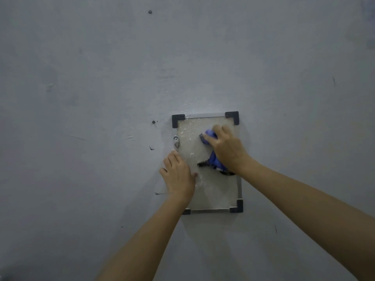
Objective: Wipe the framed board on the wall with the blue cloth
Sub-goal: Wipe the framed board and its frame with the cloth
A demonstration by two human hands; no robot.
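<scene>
Two hands work the framed board (211, 191) on the wall (101, 98): the right hand (226, 149) is clenched around the bunched blue cloth (211, 136) in the board's upper half, and the left hand (178, 175) lies flat, fingers spread, on its left edge. Hard rubbing could shift the board on its small bracket (176, 141) or scatter white flecks (185, 129) near the top-left corner.

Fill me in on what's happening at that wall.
A person is wiping a small framed board mounted on the wall. The right hand presses a bunched blue cloth against the board's upper part. The left hand lies flat over the board's left edge, apparently steadying it. White specks dot the surface, mostly at upper left.
</scene>
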